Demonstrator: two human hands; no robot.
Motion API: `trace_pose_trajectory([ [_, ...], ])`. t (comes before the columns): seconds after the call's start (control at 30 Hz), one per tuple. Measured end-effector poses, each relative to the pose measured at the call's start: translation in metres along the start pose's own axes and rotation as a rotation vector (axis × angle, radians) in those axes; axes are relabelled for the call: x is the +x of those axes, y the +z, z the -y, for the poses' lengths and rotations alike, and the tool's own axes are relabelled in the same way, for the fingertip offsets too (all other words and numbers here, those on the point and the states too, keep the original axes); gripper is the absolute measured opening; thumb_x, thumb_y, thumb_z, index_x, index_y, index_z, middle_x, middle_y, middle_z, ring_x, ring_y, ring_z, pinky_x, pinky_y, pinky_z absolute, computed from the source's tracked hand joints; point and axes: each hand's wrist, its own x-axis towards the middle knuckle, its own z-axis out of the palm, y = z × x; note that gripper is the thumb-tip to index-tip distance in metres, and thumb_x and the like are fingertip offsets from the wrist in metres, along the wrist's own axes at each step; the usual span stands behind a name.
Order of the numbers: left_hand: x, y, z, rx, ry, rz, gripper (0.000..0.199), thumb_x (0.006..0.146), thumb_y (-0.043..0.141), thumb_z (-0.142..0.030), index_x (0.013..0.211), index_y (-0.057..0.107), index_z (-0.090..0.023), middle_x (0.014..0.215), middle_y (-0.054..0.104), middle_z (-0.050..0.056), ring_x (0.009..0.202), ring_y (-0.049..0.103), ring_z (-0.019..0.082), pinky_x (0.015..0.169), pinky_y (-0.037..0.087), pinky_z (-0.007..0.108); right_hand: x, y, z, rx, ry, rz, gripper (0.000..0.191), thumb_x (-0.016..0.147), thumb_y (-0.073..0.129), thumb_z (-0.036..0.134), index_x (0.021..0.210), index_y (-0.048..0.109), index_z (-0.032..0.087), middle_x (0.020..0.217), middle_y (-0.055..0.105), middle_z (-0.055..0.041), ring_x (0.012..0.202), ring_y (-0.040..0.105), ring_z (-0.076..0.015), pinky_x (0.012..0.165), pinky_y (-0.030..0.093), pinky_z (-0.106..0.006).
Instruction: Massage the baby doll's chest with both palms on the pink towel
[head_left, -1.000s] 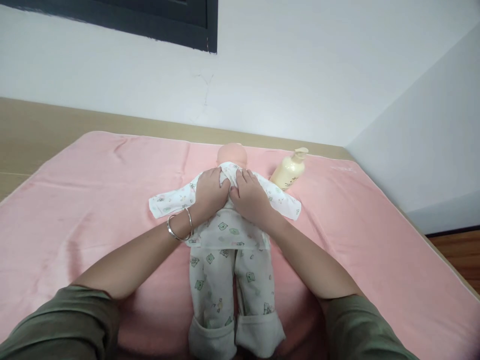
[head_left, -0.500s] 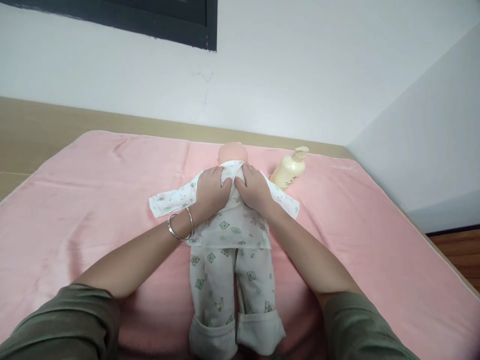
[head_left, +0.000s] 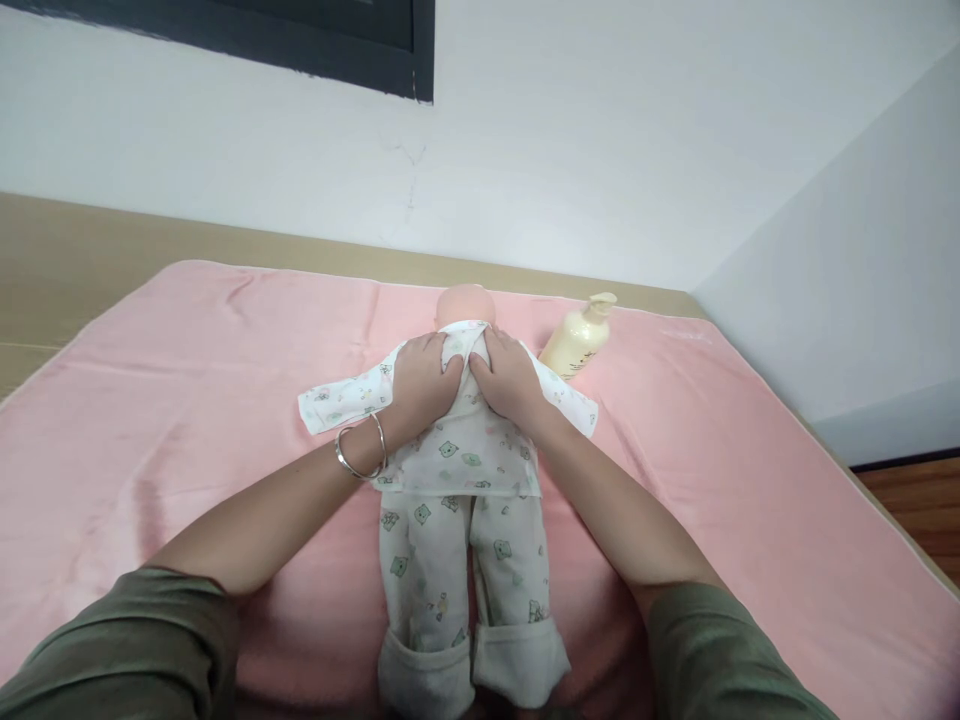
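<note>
A baby doll (head_left: 465,302) lies stretched out with its bald head away from me; I cannot tell whether it faces up or down. It wears a white printed shirt (head_left: 471,462) and matching trousers (head_left: 435,560) with turned-up cuffs. My left hand (head_left: 427,378) rests open on the left of the shirt's upper part, its thumb toward the middle. Mirroring it on the right, my right hand (head_left: 514,378) also lies open on the cloth. The thumbs are close together but apart. Both sleeves spread outward past my hands.
Beneath the doll is a pink mat (head_left: 247,340) on a wooden surface (head_left: 60,240). A cream pump bottle (head_left: 576,340) leans near the right sleeve. Behind stands a white wall (head_left: 562,150) with a dark frame (head_left: 360,50).
</note>
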Motion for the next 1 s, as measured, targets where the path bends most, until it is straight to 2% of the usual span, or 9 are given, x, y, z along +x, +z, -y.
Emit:
trace_pose_trajectory([
  [0.27,0.001,0.0,0.0,0.001,-0.009,0.012,0.041,0.09,0.04,-0.03,0.117,0.065,-0.011,0.116,0.071,0.016,0.112,0.063,0.032,0.105,0.047,0.047,0.0,0.001,-0.001,0.037,-0.007,-0.021,0.06,0.097,0.037,0.037,0.143,0.05,0.001,0.146,0.057,-0.0239,0.136,0.051,-0.037,0.116,0.038,-0.051],
  [0.43,0.0,-0.002,-0.002,0.02,-0.003,0.007,0.036,0.091,0.041,-0.029,0.113,0.065,-0.015,0.112,0.071,0.014,0.109,0.063,0.031,0.102,0.047,0.044,0.0,0.001,-0.003,0.042,-0.031,-0.034,0.058,0.097,0.037,0.037,0.142,0.051,0.003,0.143,0.059,-0.0231,0.133,0.054,-0.0361,0.115,0.039,-0.051],
  [0.53,-0.003,-0.007,-0.006,0.065,0.045,0.011,0.031,0.093,0.039,-0.028,0.107,0.064,-0.016,0.105,0.071,0.013,0.103,0.064,0.03,0.096,0.048,0.044,0.003,-0.001,-0.005,0.048,-0.034,-0.014,0.052,0.096,0.039,0.035,0.135,0.055,0.005,0.136,0.064,-0.0226,0.124,0.058,-0.0351,0.11,0.043,-0.049],
  [0.67,-0.009,-0.016,-0.017,0.128,0.143,0.017,0.025,0.095,0.038,-0.025,0.098,0.061,-0.016,0.099,0.069,0.015,0.097,0.063,0.031,0.089,0.048,0.045,0.009,-0.005,-0.011,0.077,-0.05,0.016,0.037,0.095,0.04,0.033,0.118,0.061,0.013,0.119,0.071,-0.0168,0.108,0.063,-0.0318,0.098,0.05,-0.045],
  [0.73,-0.012,-0.02,-0.021,0.149,0.163,0.012,0.024,0.095,0.038,-0.024,0.098,0.061,-0.017,0.1,0.069,0.016,0.098,0.063,0.032,0.088,0.048,0.045,0.009,-0.006,-0.011,0.057,-0.068,0.01,0.036,0.095,0.04,0.033,0.118,0.06,0.013,0.118,0.071,-0.0164,0.107,0.063,-0.0316,0.097,0.05,-0.045],
  [0.9,-0.002,-0.02,-0.014,0.125,0.102,0.084,0.021,0.092,0.04,-0.024,0.092,0.06,-0.017,0.096,0.07,0.015,0.093,0.064,0.03,0.084,0.049,0.042,-0.015,-0.009,0.012,-0.145,-0.082,-0.028,0.038,0.099,0.035,0.029,0.119,0.06,0.007,0.116,0.07,-0.0224,0.111,0.061,-0.0355,0.103,0.045,-0.051],
  [1.0,0.007,-0.018,-0.005,0.073,0.038,0.147,0.02,0.091,0.041,-0.025,0.087,0.059,-0.019,0.09,0.07,0.012,0.085,0.063,0.027,0.078,0.049,0.039,-0.031,-0.01,0.027,-0.238,-0.122,-0.059,0.046,0.101,0.033,0.027,0.131,0.054,-0.001,0.125,0.066,-0.0283,0.121,0.058,-0.0388,0.11,0.039,-0.054],
])
